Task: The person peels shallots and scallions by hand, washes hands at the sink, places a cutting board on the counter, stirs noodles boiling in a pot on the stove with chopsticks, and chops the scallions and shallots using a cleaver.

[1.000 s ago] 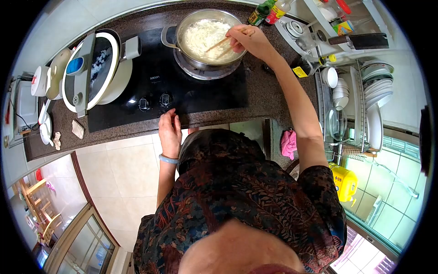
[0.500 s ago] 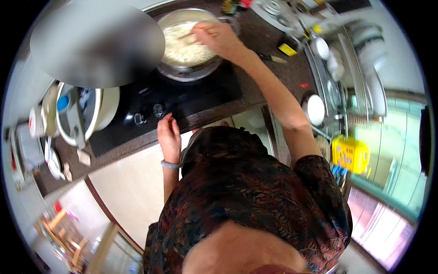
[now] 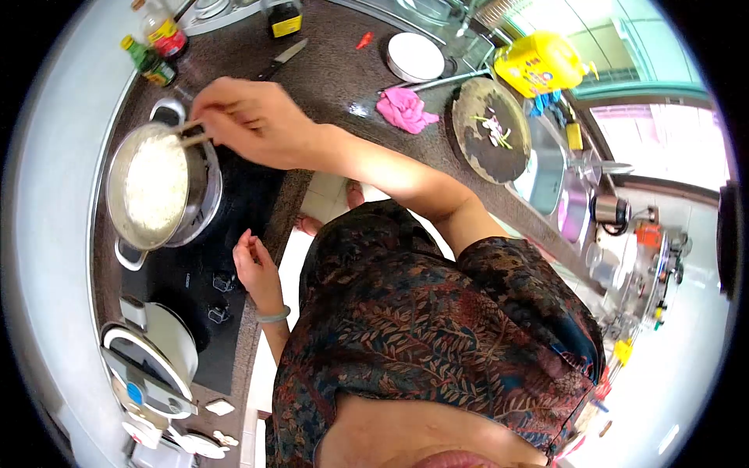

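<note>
While white food (image 3: 156, 183) fills a round silver metal pot (image 3: 118, 183) on the glossy black cooktop (image 3: 168, 285), the right hand (image 3: 261, 123) pinches slim light-wood chopsticks (image 3: 195, 140) between its fingers at the pot's rim. The left hand (image 3: 259, 273), fingers loosely curled with nothing visible in them, hangs beside dark control knobs (image 3: 223, 281) near the speckled brown surface's (image 3: 335, 78) front edge.

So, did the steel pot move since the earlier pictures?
No. The view turned, but the steel pot still sits on the same burner of the black stovetop.

Food (image 3: 156, 184) in pan (image 3: 118, 178) on cooktop (image 3: 248, 189)
</note>
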The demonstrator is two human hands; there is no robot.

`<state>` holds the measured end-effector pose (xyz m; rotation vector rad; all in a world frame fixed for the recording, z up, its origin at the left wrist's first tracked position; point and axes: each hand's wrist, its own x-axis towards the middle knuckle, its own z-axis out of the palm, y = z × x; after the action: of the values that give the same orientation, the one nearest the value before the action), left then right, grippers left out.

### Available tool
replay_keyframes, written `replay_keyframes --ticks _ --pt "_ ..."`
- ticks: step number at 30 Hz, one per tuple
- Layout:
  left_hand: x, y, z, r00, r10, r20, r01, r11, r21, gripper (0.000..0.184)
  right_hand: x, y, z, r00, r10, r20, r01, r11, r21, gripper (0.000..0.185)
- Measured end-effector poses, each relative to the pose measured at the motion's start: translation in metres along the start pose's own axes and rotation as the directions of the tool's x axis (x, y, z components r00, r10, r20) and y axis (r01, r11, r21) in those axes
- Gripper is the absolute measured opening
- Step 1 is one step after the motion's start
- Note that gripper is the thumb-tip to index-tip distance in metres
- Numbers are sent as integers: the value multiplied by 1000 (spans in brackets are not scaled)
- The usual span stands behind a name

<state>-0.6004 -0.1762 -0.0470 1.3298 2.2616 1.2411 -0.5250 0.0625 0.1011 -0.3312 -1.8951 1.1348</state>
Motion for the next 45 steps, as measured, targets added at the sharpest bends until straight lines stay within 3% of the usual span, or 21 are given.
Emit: replay_keyframes --ticks 2,5,9,10,14,16,17,22,23,24,26,28,30,33,34,36,38,40,42,44,45 --pt "7 8 8 999 40 12 -41 999 13 26 -20 12 -43 972 -171 -161 152 981 -124 14" --pt "6 -12 6 999 49 23 -50 999 8 26 -61 32 -91 968 -199 -154 91 847 -524 20" --pt "-4 34 45 998 30 59 -31 999 11 26 -126 81 -225 992 -86 -96 -19 639 -769 22" --pt "-3 6 27 998 4 59 -2 1000 -23 26 -125 98 -205 995 -84 -50 6 562 -827 22" --pt "-16 51 64 994 43 105 -43 999 5 27 -154 140 -269 995 74 66 13 556 -831 27" --pt "-20 58 76 988 36 149 -30 999 -41 28 -158 155 -267 995 -21 98 93 558 -825 31" --pt "-21 64 75 987 26 159 -18 999 -50 28 -156 161 -258 989 95 115 42 562 -826 34" --pt "-40 114 125 970 24 243 -16 999 -35 28 -171 181 -271 974 -200 105 202 564 -800 17" --pt "-42 123 134 962 21 272 -9 999 -45 28 -176 178 -274 980 -184 79 169 554 -815 17" --pt "-29 104 109 960 34 279 -20 998 -52 28 -159 166 -238 970 -233 73 193 551 -812 18" --pt "-20 109 107 929 40 368 -28 999 -37 31 -160 157 -223 990 -142 25 99 543 -834 20" --pt "-9 106 112 914 100 394 -87 995 -51 31 -169 127 -215 973 -223 -64 80 581 -810 22" --pt "-1 117 130 869 147 473 -106 988 -111 30 -199 100 -221 986 -50 -159 -88 650 -755 34" --pt "10 158 152 780 153 607 -113 988 -103 30 -263 55 -231 946 -45 -321 -219 643 -734 36" --pt "13 171 164 730 164 663 -138 986 -92 29 -286 42 -232 919 0 -394 -306 629 -715 32" --pt "13 171 195 658 487 574 -419 870 -259 29 -351 9 -233 867 -2 -499 -425 521 -740 25" --pt "26 172 209 576 514 636 -343 858 -382 29 -393 -8 -218 805 10 -593 -555 368 -746 19" --pt "23 196 231 417 570 708 -411 813 -413 29 -439 -69 -218 607 198 -770 -788 278 -550 17" --pt "14 227 248 307 476 824 -321 867 -381 27 -462 -137 -217 359 201 -912 -917 261 -303 15" --pt "-3 260 263 190 620 761 -436 748 -500 26 -483 -194 -216 209 142 -968 -944 289 -161 16" --pt "11 234 286 187 654 733 -389 735 -556 23 -475 -174 -203 179 113 -977 -960 237 -148 16"
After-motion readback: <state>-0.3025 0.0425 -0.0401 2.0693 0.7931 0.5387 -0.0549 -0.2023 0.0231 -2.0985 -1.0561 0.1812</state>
